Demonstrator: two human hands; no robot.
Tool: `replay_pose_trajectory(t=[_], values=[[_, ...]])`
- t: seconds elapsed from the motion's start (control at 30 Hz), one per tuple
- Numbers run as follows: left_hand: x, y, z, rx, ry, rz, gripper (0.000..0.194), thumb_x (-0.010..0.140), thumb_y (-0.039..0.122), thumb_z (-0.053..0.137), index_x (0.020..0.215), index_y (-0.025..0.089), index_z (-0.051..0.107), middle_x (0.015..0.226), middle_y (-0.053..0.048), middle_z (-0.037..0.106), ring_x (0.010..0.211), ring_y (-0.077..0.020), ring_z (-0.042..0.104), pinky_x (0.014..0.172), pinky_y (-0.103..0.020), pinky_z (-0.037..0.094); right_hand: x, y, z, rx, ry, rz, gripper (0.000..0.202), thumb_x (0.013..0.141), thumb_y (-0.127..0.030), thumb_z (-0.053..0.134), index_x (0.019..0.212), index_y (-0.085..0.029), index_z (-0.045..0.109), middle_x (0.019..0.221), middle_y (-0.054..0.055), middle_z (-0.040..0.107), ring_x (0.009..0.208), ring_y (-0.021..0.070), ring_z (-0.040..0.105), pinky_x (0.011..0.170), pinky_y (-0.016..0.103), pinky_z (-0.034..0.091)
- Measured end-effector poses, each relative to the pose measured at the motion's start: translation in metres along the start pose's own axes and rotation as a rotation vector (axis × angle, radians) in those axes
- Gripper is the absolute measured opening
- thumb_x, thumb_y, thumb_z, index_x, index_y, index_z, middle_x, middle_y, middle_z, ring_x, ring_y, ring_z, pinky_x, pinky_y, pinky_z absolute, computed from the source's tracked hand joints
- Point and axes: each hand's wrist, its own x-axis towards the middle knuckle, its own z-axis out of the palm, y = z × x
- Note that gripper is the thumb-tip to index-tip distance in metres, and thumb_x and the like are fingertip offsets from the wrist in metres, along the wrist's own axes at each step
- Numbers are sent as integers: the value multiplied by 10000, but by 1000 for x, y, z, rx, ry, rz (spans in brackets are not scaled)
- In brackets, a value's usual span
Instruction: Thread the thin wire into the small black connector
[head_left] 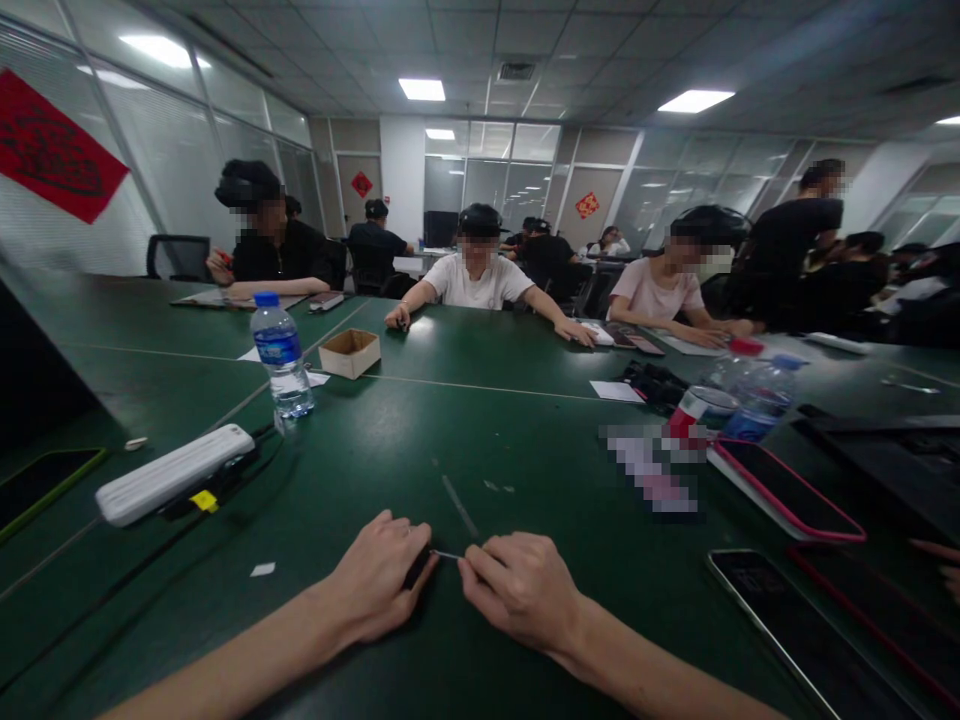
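Low in the middle of the head view, my left hand (386,575) and my right hand (525,580) face each other just above the green table. A short length of a thin pale stick (448,555) shows between their fingertips, running nearly level from one hand to the other. Both hands are closed, with thumb and fingers pinched at its ends. A dark patch shows inside my left fingers; whether it is an object or shadow I cannot tell. Beyond my hands, a clear strip (459,505) lies on the table (420,440).
A white power strip (176,474), water bottle (281,355) and small open box (350,353) stand to the left. Phones (787,488), bottles (761,395) and a black phone (795,630) lie to the right. Several people sit across the table.
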Motion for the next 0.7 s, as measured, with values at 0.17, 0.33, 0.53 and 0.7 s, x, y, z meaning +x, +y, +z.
replay_pose_trajectory(t=[0.17,0.33,0.53,0.7], values=[[-6,-2,-1,-9,24,42,217,958,308,332,836,192,468,765,-46,590,721,-199,545,726,-365,351,1,7,-2,55,0,-25,237,881,-215,477,713,-167,637,561,-9,562,462,78,448,477,223,300],[-5,0,-4,-43,-10,53,233,961,308,325,811,195,463,732,-32,597,677,-190,545,687,-353,348,1,-8,-5,159,59,-151,205,868,-215,491,710,-182,617,550,-23,550,452,76,442,445,228,310],[2,-3,-1,-16,-31,8,273,968,339,305,818,193,480,727,-38,617,645,-193,555,674,-351,367,9,-23,-5,218,117,-381,242,865,-298,505,658,-200,583,507,-49,490,428,85,394,406,261,274],[1,-4,-5,-44,-20,17,250,956,321,332,800,196,482,737,-40,617,658,-193,549,644,-332,381,9,19,0,81,61,-142,182,850,-207,507,718,-175,628,586,-15,567,486,79,471,469,224,328]])
